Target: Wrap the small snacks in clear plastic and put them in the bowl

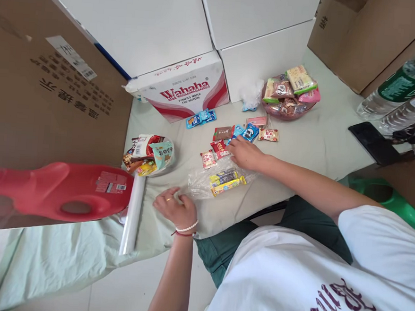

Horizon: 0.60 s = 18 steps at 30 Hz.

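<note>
My right hand (pixel 245 152) is over the group of small snack packets, its fingers bent together at a light blue snack packet (pixel 235 133). Close by lie a darker blue packet (pixel 251 132), a red packet (pixel 220 149), a brown packet (pixel 223 133) and a cream-and-red one (pixel 207 159). Under my right wrist, a clear plastic bag (pixel 199 184) lies flat with yellow snack packets (pixel 227 184) on or in it; which of the two I cannot tell. My left hand (pixel 177 209) rests on the cloth left of the bag, fingers loosely bent and apart, holding nothing.
A bowl of snacks (pixel 163 153) stands left, a fuller snack basket (pixel 288 114) back right. A white water carton (pixel 194 90) is behind. At left are a red jug (pixel 73 191) and a film roll (pixel 132 221); at right, a phone (pixel 366 142) and water bottles (pixel 393 90).
</note>
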Motion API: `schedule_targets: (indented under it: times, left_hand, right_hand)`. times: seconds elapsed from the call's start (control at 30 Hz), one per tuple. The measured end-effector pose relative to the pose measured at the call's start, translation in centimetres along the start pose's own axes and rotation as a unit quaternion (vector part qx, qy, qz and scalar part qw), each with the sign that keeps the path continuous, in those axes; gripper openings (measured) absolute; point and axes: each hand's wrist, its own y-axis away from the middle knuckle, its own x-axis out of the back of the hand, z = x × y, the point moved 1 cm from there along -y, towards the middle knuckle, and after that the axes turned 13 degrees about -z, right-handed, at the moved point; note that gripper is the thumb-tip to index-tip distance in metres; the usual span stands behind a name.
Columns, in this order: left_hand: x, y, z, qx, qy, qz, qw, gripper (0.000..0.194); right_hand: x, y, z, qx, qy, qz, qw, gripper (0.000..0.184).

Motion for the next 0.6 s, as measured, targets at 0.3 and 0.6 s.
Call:
schedule_targets:
  times: [0.3,0.6]
  left_hand:
    - [-1.4,1.3,4.6,-0.149,-0.046,-0.305,0.940,0.049]
    - [-3.0,2.0,2.7,-0.092,0.134,-0.289,0.943,0.046]
  right_hand:
    - [-0.6,-4.9,-1.2,-0.037,-0.031,-0.058,0.997,0.029]
    - [-2.3,3.4,-4.4,0.222,0.112,-0.157,0.956,0.038]
